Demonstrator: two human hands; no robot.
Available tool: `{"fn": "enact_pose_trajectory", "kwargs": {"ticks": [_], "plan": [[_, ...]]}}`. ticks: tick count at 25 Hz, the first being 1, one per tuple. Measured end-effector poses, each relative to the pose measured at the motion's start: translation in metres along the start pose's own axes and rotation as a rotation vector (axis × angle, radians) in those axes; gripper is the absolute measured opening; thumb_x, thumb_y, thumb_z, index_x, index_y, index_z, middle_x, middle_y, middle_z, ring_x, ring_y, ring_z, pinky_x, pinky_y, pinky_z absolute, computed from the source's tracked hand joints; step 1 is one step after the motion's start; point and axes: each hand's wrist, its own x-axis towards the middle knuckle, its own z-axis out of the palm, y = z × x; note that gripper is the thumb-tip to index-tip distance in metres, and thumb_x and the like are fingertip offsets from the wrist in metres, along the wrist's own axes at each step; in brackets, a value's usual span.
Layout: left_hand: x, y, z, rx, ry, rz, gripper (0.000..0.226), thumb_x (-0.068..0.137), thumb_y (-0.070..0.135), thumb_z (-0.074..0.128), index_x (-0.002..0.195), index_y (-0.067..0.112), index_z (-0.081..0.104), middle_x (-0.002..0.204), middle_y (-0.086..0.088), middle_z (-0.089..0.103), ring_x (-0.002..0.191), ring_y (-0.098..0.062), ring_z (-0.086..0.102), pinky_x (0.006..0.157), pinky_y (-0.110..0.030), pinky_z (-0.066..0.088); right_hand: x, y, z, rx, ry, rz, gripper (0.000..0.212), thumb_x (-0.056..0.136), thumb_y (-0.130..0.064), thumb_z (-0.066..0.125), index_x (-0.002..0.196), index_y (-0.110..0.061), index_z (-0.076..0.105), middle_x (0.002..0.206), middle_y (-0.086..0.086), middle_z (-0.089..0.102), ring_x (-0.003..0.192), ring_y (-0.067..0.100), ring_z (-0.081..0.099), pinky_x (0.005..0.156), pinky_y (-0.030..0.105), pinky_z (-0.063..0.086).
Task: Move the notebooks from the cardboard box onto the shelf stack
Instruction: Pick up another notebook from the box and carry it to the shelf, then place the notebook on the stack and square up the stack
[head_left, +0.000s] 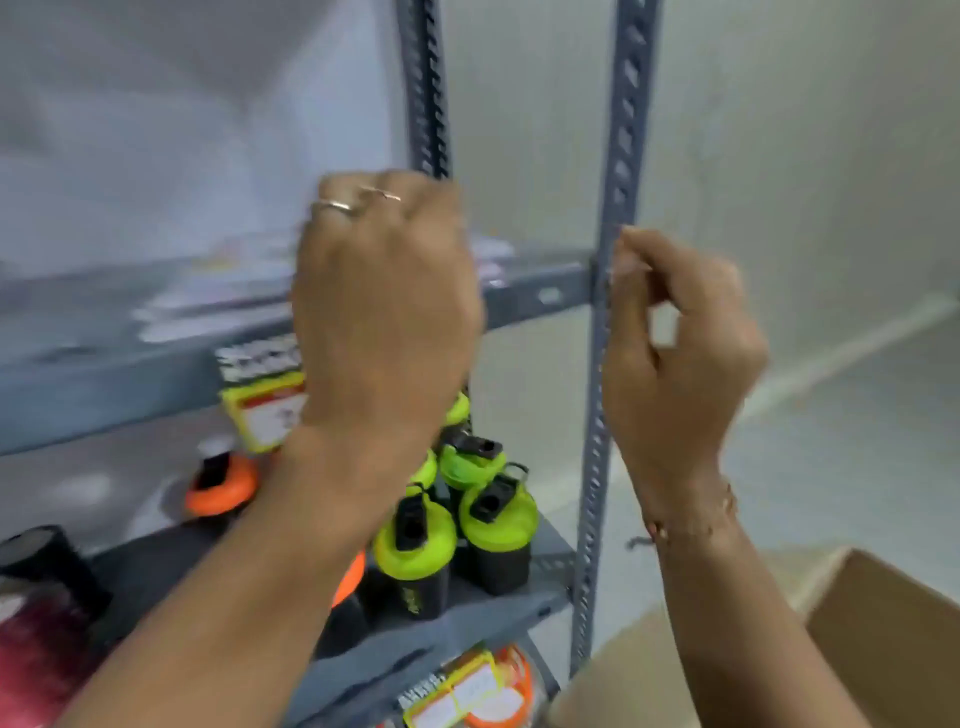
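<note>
- Head view, and it's pretty smeared with motion blur, so take the fine detail loosely.
- Your left hand (384, 306) is up in front of the grey slotted-metal shelving rack (540, 297), back of the hand facing the camera, two thin rings on the fingers. The fingers curl away from view, so I honestly can't tell whether they're gripping anything.
- Your right hand (675, 353) sits just beside the rack's front upright post (621, 156), fingers loosely bent with the thumb and fingertips drawn close together. Nothing visible between them. There's a thin bracelet on that wrist.
- The notebooks: a blurry stack of flat pale notebooks (218, 299) lies on the upper shelf, behind and left of your left hand. Can't make out covers or a count.
- The brown cardboard box (883, 639) is at the bottom right, below your right forearm, flaps open. Its inside isn't in view from here.
- One shelf down there's a cluster of black shaker bottles with lime-green lids (457, 525), plus an orange-lidded bottle (221, 486) further left and a yellow-and-white labelled pack (265, 410) behind your left wrist.
- Pale wall and floor off to the right.
</note>
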Motion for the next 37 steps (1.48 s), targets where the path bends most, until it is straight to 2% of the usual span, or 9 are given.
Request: {"fn": "enact_pose_trajectory", "kwargs": {"ticks": [2, 5, 9, 13, 16, 20, 27, 33, 37], "plan": [[-0.048, 0.076, 0.05, -0.391, -0.198, 0.108, 0.021, 0.082, 0.007, 0.057, 0.097, 0.009, 0.072, 0.094, -0.012, 0.074, 0.085, -0.034, 0.065, 0.079, -0.039, 0.044, -0.06, 0.056, -0.055, -0.059, 0.113, 0.191, 0.018, 0.092, -0.006, 0.053, 0.097, 0.003, 0.067, 0.088, 0.01, 0.066, 0.078, 0.017, 0.057, 0.078, 0.016, 0.043], [-0.154, 0.183, 0.12, -0.753, -0.964, -0.021, 0.024, 0.087, 0.012, 0.053, 0.102, 0.014, 0.07, 0.104, -0.009, 0.073, 0.096, -0.033, 0.066, 0.083, -0.037, 0.053, -0.182, 0.157, -0.151, -0.407, -0.029, 0.881, 0.021, 0.091, -0.008, 0.052, 0.106, -0.001, 0.065, 0.099, 0.011, 0.064, 0.093, 0.018, 0.056, 0.087, 0.008, 0.039], [-0.334, 0.277, 0.194, -0.609, -1.87, 0.096, 0.025, 0.09, 0.015, 0.046, 0.105, 0.007, 0.064, 0.116, -0.02, 0.066, 0.108, -0.036, 0.06, 0.087, -0.039, 0.05, -0.339, 0.227, -0.297, -0.989, -0.282, 1.724, 0.033, 0.087, -0.012, 0.054, 0.118, -0.001, 0.059, 0.121, 0.023, 0.063, 0.116, 0.039, 0.055, 0.1, 0.039, 0.044], [-0.504, 0.286, 0.223, -0.236, -2.204, 0.055, 0.041, 0.083, 0.014, 0.048, 0.124, 0.008, 0.054, 0.131, -0.018, 0.058, 0.119, -0.035, 0.056, 0.095, -0.039, 0.049, -0.426, 0.229, -0.349, -1.165, -0.437, 2.117, 0.071, 0.089, -0.031, 0.056, 0.144, -0.001, 0.023, 0.152, 0.021, 0.026, 0.141, 0.034, 0.025, 0.116, 0.04, 0.027], [-0.554, 0.289, 0.213, -0.137, -2.101, -0.122, 0.04, 0.085, 0.009, 0.048, 0.125, 0.005, 0.045, 0.133, -0.019, 0.048, 0.121, -0.038, 0.05, 0.098, -0.044, 0.046, -0.456, 0.23, -0.335, -1.199, -0.393, 2.076, 0.064, 0.096, -0.025, 0.045, 0.148, -0.007, 0.011, 0.157, 0.018, 0.008, 0.144, 0.034, 0.009, 0.117, 0.042, 0.019], [-0.552, 0.301, 0.215, -0.027, -1.958, -0.233, 0.042, 0.084, 0.007, 0.054, 0.125, 0.007, 0.045, 0.133, -0.02, 0.045, 0.12, -0.041, 0.047, 0.099, -0.048, 0.044, -0.458, 0.246, -0.331, -1.248, -0.128, 2.062, 0.063, 0.085, -0.028, 0.064, 0.135, -0.011, 0.031, 0.148, 0.015, 0.025, 0.134, 0.035, 0.025, 0.112, 0.045, 0.027], [-0.483, 0.291, 0.216, -0.178, -1.809, -0.045, 0.034, 0.086, -0.005, 0.042, 0.111, 0.0, 0.065, 0.12, -0.021, 0.062, 0.114, -0.038, 0.057, 0.094, -0.042, 0.049, -0.393, 0.244, -0.32, -1.026, 0.585, 2.025, 0.044, 0.079, -0.002, 0.058, 0.12, -0.011, 0.045, 0.131, 0.015, 0.049, 0.125, 0.035, 0.042, 0.106, 0.049, 0.028], [-0.336, 0.252, 0.153, -0.43, -1.348, -0.163, 0.031, 0.086, -0.004, 0.044, 0.111, 0.007, 0.058, 0.118, -0.014, 0.055, 0.109, -0.035, 0.053, 0.09, -0.042, 0.045, -0.266, 0.199, -0.248, -0.795, 0.61, 1.416, 0.034, 0.077, 0.005, 0.053, 0.081, -0.024, 0.036, 0.092, 0.007, 0.048, 0.094, 0.029, 0.054, 0.101, 0.044, 0.033], [-0.223, 0.171, 0.107, -0.54, -0.656, -0.277, 0.032, 0.081, -0.004, 0.059, 0.111, 0.006, 0.063, 0.1, -0.014, 0.063, 0.085, -0.032, 0.062, 0.077, -0.035, 0.049, -0.161, 0.131, -0.177, -0.312, 0.641, 0.89, 0.043, 0.078, 0.0, 0.064, 0.079, -0.029, 0.031, 0.083, -0.001, 0.045, 0.072, 0.013, 0.054, 0.073, 0.023, 0.049]]}}
